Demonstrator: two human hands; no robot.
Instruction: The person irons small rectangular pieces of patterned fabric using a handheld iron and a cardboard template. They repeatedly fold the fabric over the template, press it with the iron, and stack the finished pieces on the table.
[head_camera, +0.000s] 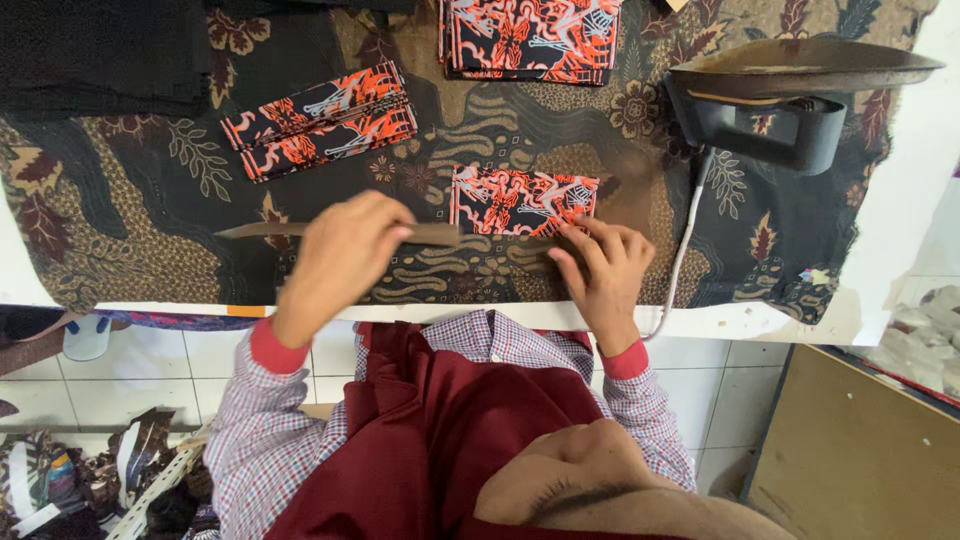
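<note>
A long thin brown strip, card or wood, is held in the left hand; the grip is closed over the strip's middle, so both ends stick out, left end tapering to a point. The right hand is laid flat, fingers spread and pressed on the lower edge of a small folded orange-red, black & white patterned cloth piece; nothing is clasped there, grip open.

Risks, as judged: the strip is held only at mid-length, so it could be tilted or skewed vs. the cloth edge, giving a crooked fold. The cloth piece is pinned only along its near edge, so the far side could be dragged or rucked if the strip is pushed under it. The dark iron is parked sole-up just right of the work, its white cord running down near the right wrist; a snag could pull it over.

The cloth piece lies centre of the table, on a dark floral batik cover, looks flat, crisp, rectangular. Similar folded pieces lie up-left, and a stack at top.
</note>
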